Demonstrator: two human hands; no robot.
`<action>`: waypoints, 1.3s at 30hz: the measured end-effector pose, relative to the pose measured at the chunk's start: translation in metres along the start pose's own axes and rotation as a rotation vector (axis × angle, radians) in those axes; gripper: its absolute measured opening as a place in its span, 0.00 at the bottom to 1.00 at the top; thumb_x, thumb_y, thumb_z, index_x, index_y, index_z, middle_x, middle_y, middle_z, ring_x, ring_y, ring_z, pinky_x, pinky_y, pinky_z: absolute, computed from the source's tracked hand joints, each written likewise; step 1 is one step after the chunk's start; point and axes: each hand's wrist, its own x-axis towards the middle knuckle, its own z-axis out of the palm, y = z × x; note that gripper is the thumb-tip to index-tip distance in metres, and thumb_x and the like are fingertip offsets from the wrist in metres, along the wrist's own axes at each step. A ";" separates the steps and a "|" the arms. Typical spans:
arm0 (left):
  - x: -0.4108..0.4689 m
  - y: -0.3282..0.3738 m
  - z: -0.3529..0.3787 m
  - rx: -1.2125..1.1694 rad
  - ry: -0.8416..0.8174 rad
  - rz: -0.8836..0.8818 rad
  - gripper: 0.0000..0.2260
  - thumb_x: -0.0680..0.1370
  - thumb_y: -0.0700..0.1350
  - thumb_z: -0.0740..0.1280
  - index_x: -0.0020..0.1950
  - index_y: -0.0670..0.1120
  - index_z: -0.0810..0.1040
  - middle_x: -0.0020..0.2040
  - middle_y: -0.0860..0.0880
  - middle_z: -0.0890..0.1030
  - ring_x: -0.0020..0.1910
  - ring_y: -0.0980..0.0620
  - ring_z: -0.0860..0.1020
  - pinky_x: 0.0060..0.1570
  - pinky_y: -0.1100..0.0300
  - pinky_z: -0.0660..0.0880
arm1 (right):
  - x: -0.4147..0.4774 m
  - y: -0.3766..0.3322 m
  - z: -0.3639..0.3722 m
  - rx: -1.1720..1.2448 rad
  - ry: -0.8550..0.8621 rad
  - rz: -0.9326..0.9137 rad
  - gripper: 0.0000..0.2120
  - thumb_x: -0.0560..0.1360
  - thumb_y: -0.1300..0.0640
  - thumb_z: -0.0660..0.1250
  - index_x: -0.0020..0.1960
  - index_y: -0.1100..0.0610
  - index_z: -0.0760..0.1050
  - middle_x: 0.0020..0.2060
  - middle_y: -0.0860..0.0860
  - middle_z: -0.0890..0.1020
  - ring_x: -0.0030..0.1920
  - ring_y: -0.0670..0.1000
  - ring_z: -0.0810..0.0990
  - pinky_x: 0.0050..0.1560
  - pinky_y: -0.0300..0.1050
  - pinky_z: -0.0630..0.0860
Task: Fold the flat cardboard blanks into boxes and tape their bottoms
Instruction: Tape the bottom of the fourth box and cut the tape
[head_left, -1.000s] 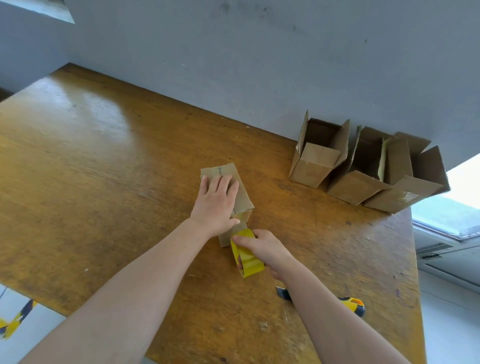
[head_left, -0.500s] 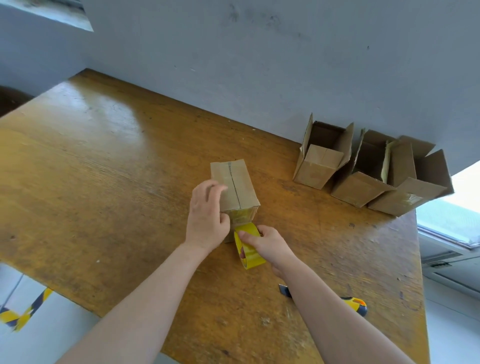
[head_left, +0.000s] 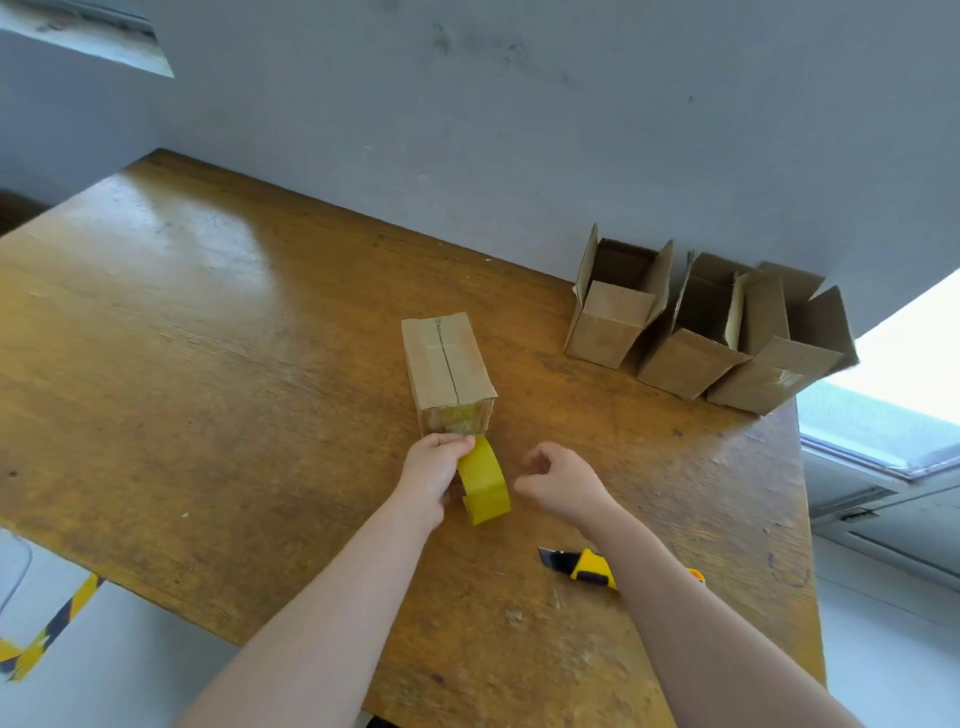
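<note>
A brown wooden table (head_left: 208, 395) stands against a grey wall (head_left: 519, 130). In the middle of the table sits a small cardboard box (head_left: 447, 366) with its closed bottom facing up. Clear tape runs down its near end.

The left hand (head_left: 431, 475) reaches in from the near side, arm stretched forward. Its fingers wrap around a yellow tape roll (head_left: 483, 483) and hold it just in front of the box's near end. The roll stands on its edge on the table.

The right hand (head_left: 563, 480) hangs just to the right of the roll. Its fingers curl loosely and hold nothing.

A yellow and black knife (head_left: 576, 564) lies on the table near the right forearm. Three open boxes (head_left: 691, 332) stand side by side at the far right, next to the wall.
</note>
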 end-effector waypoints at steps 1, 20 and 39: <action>0.000 0.000 0.001 -0.023 0.004 -0.005 0.05 0.76 0.42 0.70 0.51 0.45 0.77 0.53 0.42 0.80 0.50 0.44 0.78 0.47 0.52 0.76 | -0.001 0.010 -0.005 -0.218 -0.004 0.018 0.17 0.69 0.50 0.70 0.56 0.52 0.72 0.53 0.50 0.78 0.53 0.53 0.76 0.49 0.47 0.73; -0.008 -0.001 0.005 -0.146 0.011 -0.031 0.06 0.77 0.36 0.68 0.48 0.46 0.76 0.48 0.43 0.79 0.44 0.45 0.78 0.37 0.52 0.76 | -0.011 0.043 -0.014 -0.164 0.307 -0.278 0.17 0.77 0.51 0.69 0.64 0.50 0.73 0.50 0.50 0.73 0.49 0.53 0.74 0.46 0.44 0.70; -0.013 -0.002 -0.006 -0.124 0.046 -0.068 0.07 0.74 0.36 0.70 0.50 0.44 0.78 0.52 0.40 0.79 0.51 0.41 0.78 0.54 0.46 0.77 | 0.021 -0.064 -0.009 -0.949 0.117 -0.368 0.21 0.79 0.37 0.57 0.51 0.52 0.79 0.40 0.48 0.77 0.39 0.49 0.78 0.31 0.42 0.70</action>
